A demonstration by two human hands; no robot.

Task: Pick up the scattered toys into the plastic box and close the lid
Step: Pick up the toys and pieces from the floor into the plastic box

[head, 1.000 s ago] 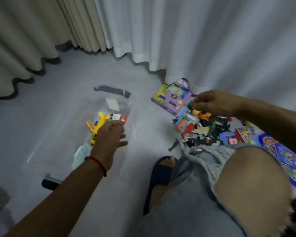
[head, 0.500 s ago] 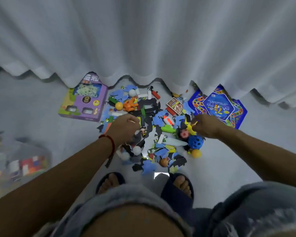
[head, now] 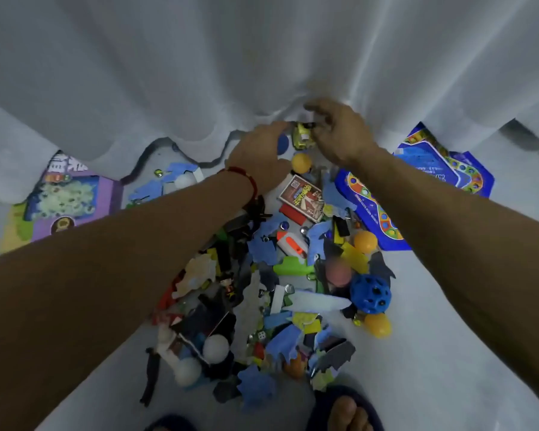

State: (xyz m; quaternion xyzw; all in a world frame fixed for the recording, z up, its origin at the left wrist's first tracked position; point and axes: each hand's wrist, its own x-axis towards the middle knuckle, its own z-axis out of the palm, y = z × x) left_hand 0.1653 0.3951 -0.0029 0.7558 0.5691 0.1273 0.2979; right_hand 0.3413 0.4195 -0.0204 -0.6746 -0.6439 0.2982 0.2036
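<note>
A heap of scattered toys (head: 280, 275) covers the floor in front of me: foam pieces, balls, blocks and cards. At its far end, by the curtain hem, sits a small yellow toy vehicle (head: 303, 137). My right hand (head: 336, 135) curls over it and pinches its top. My left hand (head: 255, 154), a red cord on its wrist, reaches to the toy's left side with fingers stretched out, just above a blue disc (head: 283, 143). The plastic box is out of view.
A white curtain (head: 262, 57) hangs right behind the hands. A purple game box (head: 69, 197) lies at the left and a blue game board (head: 417, 181) at the right. A blue holed ball (head: 371, 293) and orange balls lie on the right. My slippered feet (head: 346, 409) are at the bottom edge.
The view swung from the plastic box to the toy heap. Both hands left the middle of the heap and reached forward to the curtain hem, where the right hand took the yellow toy.
</note>
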